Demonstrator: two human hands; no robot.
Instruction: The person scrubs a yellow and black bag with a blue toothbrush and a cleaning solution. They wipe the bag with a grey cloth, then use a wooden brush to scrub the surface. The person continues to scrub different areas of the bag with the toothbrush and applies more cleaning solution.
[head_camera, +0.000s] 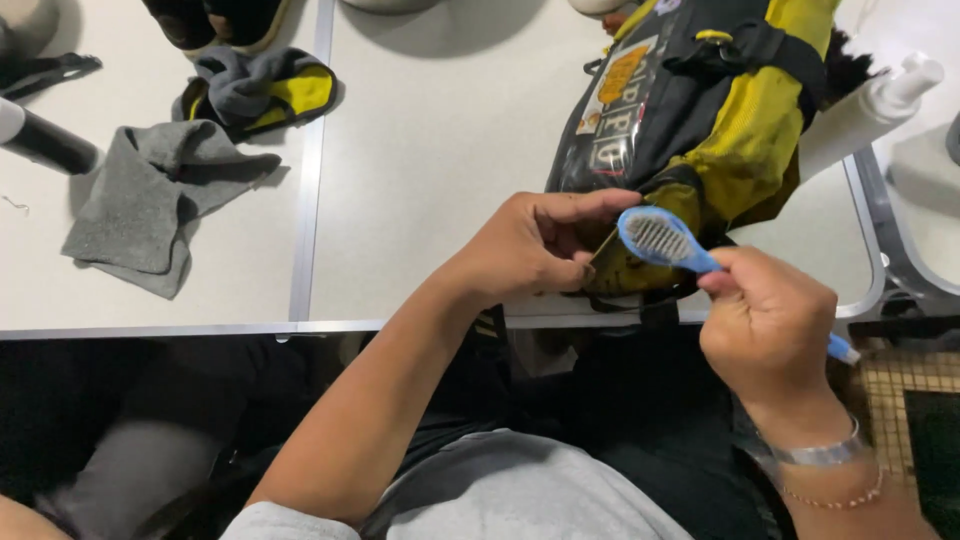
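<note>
Blue brush (660, 240) pinched in right hand (770, 330), bristles approx. at yellow-black shoe (690, 130) on table edge (420, 300). Left hand (530, 245) grips shoe's near end. Keep strokes short, shoe braced w/ left; contact point prob. hidden.

Blue oval brush (665, 241), bristles facing up, over near end of yellow-black bag (700, 110); bag lying on white table
</note>
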